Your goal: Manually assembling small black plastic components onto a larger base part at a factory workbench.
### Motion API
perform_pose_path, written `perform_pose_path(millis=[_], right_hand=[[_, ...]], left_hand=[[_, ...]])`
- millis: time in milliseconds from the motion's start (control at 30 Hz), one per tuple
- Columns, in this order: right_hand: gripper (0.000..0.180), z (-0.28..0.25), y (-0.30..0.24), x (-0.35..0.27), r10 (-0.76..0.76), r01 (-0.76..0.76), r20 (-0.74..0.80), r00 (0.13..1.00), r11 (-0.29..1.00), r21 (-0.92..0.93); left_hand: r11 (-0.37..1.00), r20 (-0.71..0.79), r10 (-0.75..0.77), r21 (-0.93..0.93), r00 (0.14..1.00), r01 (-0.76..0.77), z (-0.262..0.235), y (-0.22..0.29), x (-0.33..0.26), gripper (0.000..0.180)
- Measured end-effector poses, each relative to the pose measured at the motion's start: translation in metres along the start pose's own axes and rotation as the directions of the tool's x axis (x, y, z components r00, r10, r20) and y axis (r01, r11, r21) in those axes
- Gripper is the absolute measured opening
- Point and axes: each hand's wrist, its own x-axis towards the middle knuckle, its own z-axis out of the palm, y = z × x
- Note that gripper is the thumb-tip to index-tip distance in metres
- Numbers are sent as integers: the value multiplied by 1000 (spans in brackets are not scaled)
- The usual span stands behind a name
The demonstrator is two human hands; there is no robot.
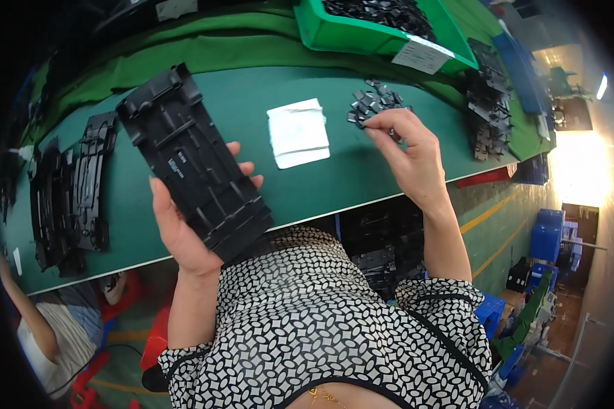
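The worker's bare L hand (pixel 184 235) is gripping a long, black, moulded plastic tray (pixel 191 157): thumb lying along the L edge, fingers wrapping behind w/ tips showing at the R edge. The tray's slanting over the near side of a flat green-topped table (pixel 351 174), ribbed face up, long axis running from far L to near R. The bare R hand (pixel 413 153) is hovering at a loose pile of small, black, angular pieces (pixel 378 101), thumb & index tips pinching close at its near-L edge; can't tell from here if they're grasping a pc. The pile's lying just beyond those fingertips, so R hand's the nearer by far, while the tray's sitting well off to their L, w/ a creased, white, squarish sheet (pixel 298 133) lying betw. the two. A green plastic bin (pixel 351 44) full of black pcs is standing beyond the pile; more long, black, moulded parts (pixel 92 180) are lying L of the tray.
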Motion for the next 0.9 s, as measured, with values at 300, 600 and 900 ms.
perform_pose_path(millis=[300,600,900], right_hand=[[11,25,-24,36,-201,204,140,969,979,-9],[17,33,-20,52,-359,409,288,888,902,-138],[11,41,-26,56,-134,161,359,924,986,-48]], left_hand=[[997,11,-32,-65,999,32,0,1,-1,78],[999,-23,-35,4,999,35,-1,3,-1,75],[999,-51,-25,26,998,26,1,1,0,76]])
